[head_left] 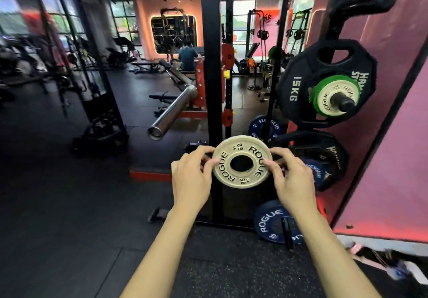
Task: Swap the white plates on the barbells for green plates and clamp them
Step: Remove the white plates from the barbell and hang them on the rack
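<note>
While both hands grasp it by opposite edges, the white plate is held upright in the air, its printed face toward the camera. The left hand pinches the left rim and the right hand the right rim, each with the thumb on the near face and the fingers curled behind the rim; those fingers are mostly hidden by the plate.

Up and to the right of the grip, a storage peg carries three plates: a second white plate in front, one green plate behind it showing only as a rim, and a black 15 kg plate at the back whose lettering is partly covered. A second black plate hangs just right of the grip, partly hidden behind the right hand.

Three blue plates can be counted: one just above the grip, one behind the right hand's knuckles, and one below the grip near the floor, crossed by a dark strip I cannot identify.

Up and left of the grip, the bare sleeve of a barbell points toward the camera; its far end is lost behind the black rack upright. Far beyond, a person is seen from behind. The left side of the room is blurred.
</note>
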